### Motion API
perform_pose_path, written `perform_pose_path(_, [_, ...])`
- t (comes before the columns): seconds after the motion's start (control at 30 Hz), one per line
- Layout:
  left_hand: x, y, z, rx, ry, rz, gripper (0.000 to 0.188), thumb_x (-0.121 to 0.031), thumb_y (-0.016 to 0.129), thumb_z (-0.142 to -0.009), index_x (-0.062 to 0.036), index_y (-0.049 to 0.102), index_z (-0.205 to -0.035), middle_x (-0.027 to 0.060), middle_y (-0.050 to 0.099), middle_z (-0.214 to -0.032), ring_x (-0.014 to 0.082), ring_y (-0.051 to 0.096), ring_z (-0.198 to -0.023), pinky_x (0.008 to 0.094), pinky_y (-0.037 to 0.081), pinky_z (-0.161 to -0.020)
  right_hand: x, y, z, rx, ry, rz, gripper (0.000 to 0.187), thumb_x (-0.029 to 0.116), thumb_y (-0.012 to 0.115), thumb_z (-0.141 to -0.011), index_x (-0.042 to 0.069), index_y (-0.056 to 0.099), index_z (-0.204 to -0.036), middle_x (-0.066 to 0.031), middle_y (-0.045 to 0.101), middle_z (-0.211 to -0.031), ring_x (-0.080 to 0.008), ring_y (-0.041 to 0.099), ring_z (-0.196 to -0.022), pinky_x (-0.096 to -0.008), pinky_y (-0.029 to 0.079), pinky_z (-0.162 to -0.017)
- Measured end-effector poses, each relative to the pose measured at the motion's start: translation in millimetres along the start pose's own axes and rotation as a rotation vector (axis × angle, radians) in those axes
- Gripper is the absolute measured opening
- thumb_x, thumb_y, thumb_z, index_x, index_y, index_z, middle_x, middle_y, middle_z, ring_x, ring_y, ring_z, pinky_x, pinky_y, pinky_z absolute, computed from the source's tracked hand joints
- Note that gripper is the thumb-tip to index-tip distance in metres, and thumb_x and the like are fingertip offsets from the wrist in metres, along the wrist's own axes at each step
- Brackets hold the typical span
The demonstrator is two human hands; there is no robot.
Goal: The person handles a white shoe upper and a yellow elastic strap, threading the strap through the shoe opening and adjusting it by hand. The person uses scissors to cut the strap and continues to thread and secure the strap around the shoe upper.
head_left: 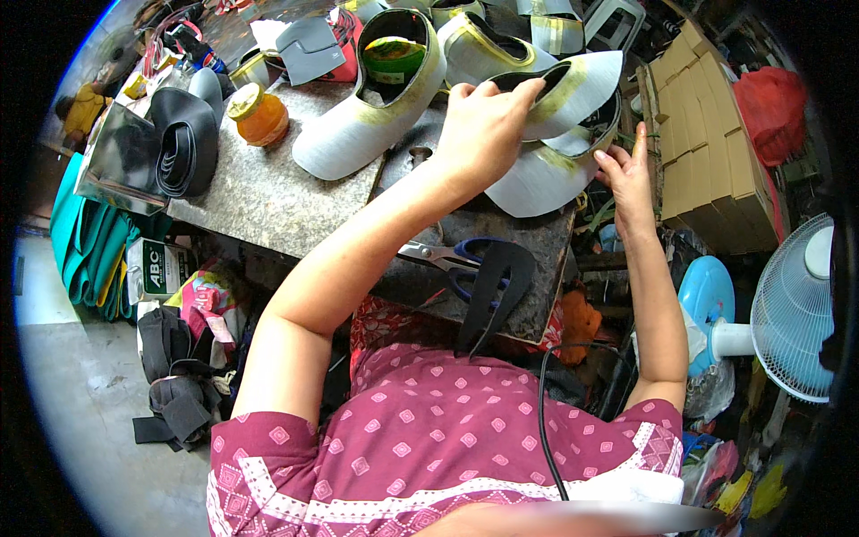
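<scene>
My left hand (483,134) is closed on a grey, curved, visor-like piece (582,89) with a yellow-stained edge, its thumb and fingers at the piece's left end. Just below sits a second grey curved piece (541,183), with a dark inner rim and the same staining. Beside its right edge is my right hand (626,179), thumb bent against the rim and index finger stretched upward; how firmly it grips is unclear. Another grey curved piece (358,134) lies to the left, a green oval object (394,58) inside its opening. More such pieces (488,54) are behind.
An orange jar (259,121) stands on the worn worktable (277,192) near rolled black strips (188,148). Blue-handled scissors (447,257) and a black strap (497,286) lie near its front edge. Cardboard boxes (711,134) and a fan (792,304) flank the right side.
</scene>
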State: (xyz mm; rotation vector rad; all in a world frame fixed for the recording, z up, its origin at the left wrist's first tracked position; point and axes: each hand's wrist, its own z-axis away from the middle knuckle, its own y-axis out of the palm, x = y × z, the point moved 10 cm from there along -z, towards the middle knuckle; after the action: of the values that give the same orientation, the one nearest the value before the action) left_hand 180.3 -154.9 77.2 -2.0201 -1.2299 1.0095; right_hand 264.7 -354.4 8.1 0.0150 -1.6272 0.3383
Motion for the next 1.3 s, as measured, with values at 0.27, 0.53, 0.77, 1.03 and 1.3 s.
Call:
perform_pose_path(0.27, [-4.1,-118.2,1.8,-0.352,0.056,0.494,0.051,-0.009,0.064,-0.081,-0.0067,0.051,-0.130,0.0139,0.064,-0.103,0.0295,0.060,-0.095,0.0431,0.046,-0.086,-7.1,5.3,-0.4,0.009,-0.077,-0.042,0.100,-0.002,0.064,-0.085,0.014,-0.005,-0.155,-0.0205,0.057,-0.124,-0.0216,0.056,-0.109,-0.0336,0.044,-0.098])
perform_pose_path(0.53, [15.3,-230.8,95.0,-0.653,0.100,0.026,0.046,0.006,0.060,-0.084,0.0019,0.051,-0.129,0.0153,0.063,-0.122,0.0179,0.065,-0.096,0.0257,0.051,-0.086,-12.5,4.6,-1.3,0.008,-0.062,-0.069,0.096,-0.002,0.054,-0.081,0.015,-0.003,-0.156,-0.0193,0.056,-0.124,-0.0207,0.056,-0.107,-0.0326,0.044,-0.095])
perform_pose_path(0.77, [76.4,-150.5,142.9,-0.110,-0.087,-0.521,0.060,0.002,0.061,-0.078,-0.0130,0.054,-0.135,0.0093,0.062,-0.093,0.0256,0.060,-0.091,0.0486,0.037,-0.105,2.5,-4.7,-1.9,-0.051,-0.126,-0.161,0.093,-0.003,0.053,-0.078,0.008,0.003,-0.156,-0.0185,0.055,-0.124,-0.0211,0.054,-0.107,-0.0327,0.041,-0.097])
perform_pose_path(1.03, [97.1,-160.6,159.4,-0.257,-0.165,-0.373,0.078,0.000,0.060,-0.076,-0.0082,0.032,-0.148,0.0119,0.063,-0.109,0.0307,0.060,-0.102,0.0508,0.035,-0.106,23.6,-0.2,-4.6,-0.104,-0.245,-0.216,0.087,0.008,0.062,-0.087,0.009,0.008,-0.155,-0.0255,0.021,-0.155,-0.0309,0.027,-0.142,-0.0393,0.025,-0.113])
perform_pose_path(1.3, [26.3,-136.6,129.4,-0.465,0.038,-0.434,0.056,-0.016,0.071,-0.075,-0.0095,0.056,-0.129,0.0111,0.057,-0.128,0.0326,0.048,-0.123,0.0445,0.033,-0.107,4.0,8.9,-1.6,-0.044,-0.206,-0.298,0.091,0.000,0.062,-0.087,0.008,0.002,-0.155,-0.0298,0.016,-0.154,-0.0295,0.025,-0.142,-0.0385,0.027,-0.113])
